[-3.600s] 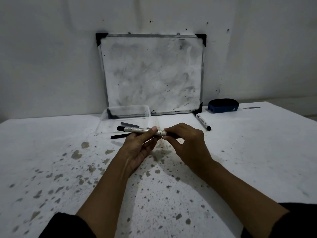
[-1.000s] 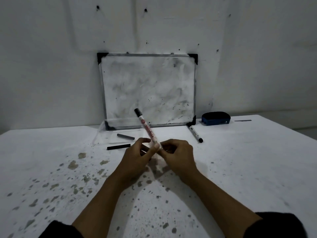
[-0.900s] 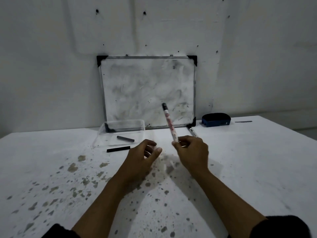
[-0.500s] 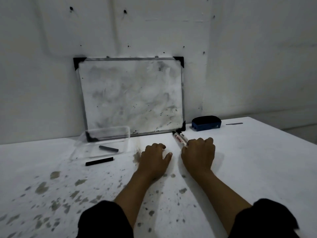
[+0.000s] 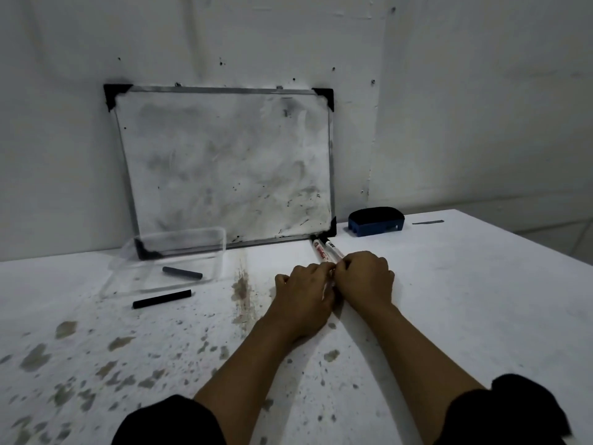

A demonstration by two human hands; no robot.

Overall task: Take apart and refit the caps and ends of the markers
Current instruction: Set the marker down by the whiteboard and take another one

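Two white markers lie side by side on the table in front of the whiteboard's right corner: a red-labelled marker [image 5: 318,252] and a second marker [image 5: 333,249] just to its right, black ends pointing away. My left hand [image 5: 305,292] and my right hand [image 5: 365,277] are pressed together over their near ends with fingers curled onto them. The near ends are hidden under my fingers. A loose black piece [image 5: 162,299] lies on the table at the left, and another dark piece [image 5: 182,273] rests inside a clear tray [image 5: 221,252].
A smudged whiteboard [image 5: 224,165] leans on the wall behind the markers. A blue eraser [image 5: 375,221] stands at the back right, with a thin dark strip [image 5: 428,222] beyond it. The white table [image 5: 465,300] is stained at the left and front.
The marker I was holding up went down beside the one by the whiteboard. My left hand then slid right from the table to meet my right hand over the markers' near ends.
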